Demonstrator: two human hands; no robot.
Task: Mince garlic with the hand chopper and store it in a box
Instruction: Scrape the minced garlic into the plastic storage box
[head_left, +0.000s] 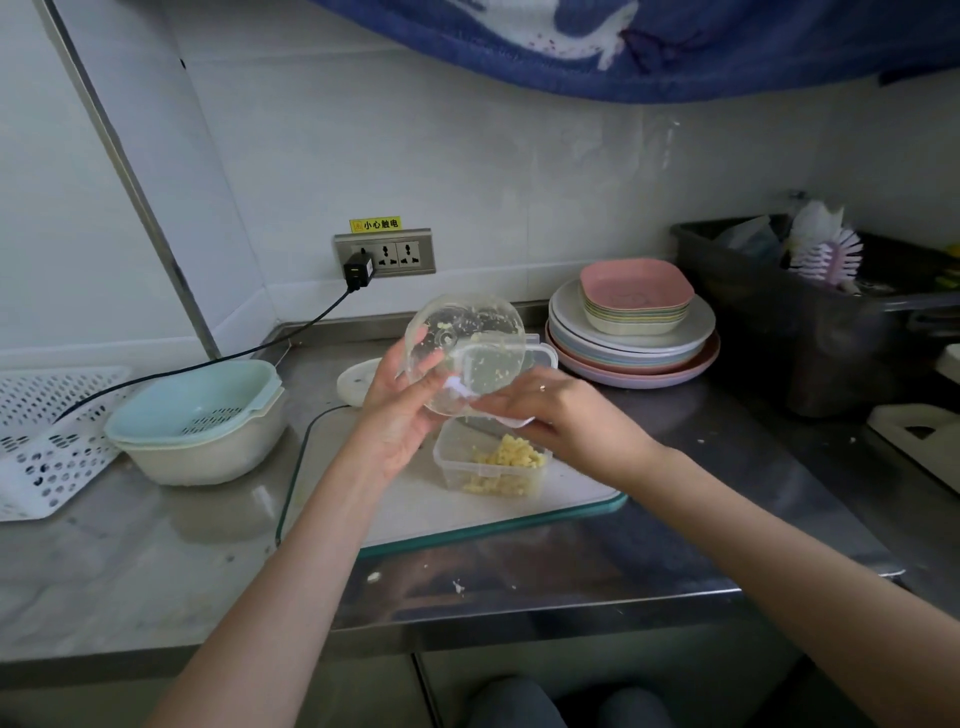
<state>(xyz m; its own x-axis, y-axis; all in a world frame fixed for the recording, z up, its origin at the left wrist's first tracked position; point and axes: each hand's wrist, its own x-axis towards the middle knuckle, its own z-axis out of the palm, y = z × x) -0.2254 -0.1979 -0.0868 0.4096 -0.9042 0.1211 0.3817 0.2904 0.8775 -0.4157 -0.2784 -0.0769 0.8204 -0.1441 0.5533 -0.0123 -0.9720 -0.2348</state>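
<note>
Garlic (506, 460), already minced, sits mostly in the clear box (488, 467) on the cutting board (467, 512), mid tabletop (649, 561). You're on the transfer step: chopper bowl (467, 358) is tipped over the box, mouth facing you, held up in your left hand (400, 410), which is clamped on its left rim. Right hand (561, 410) is closed on a small white scraper (511, 420) at the bowl's near lip, just above the box. Bits still stick to the bowl's inner wall, so it's not empty yet. Next move, my read: sweep the wall down toward the lip, keep the lip over the box opening. Some crumbs already lie on the near tabletop, so spill risk is real. What looks like the box lid (537, 353) lies behind the bowl, partly hidden; chopper lid (358, 382) lies far left of the board. Lidding the box comes last.
</note>
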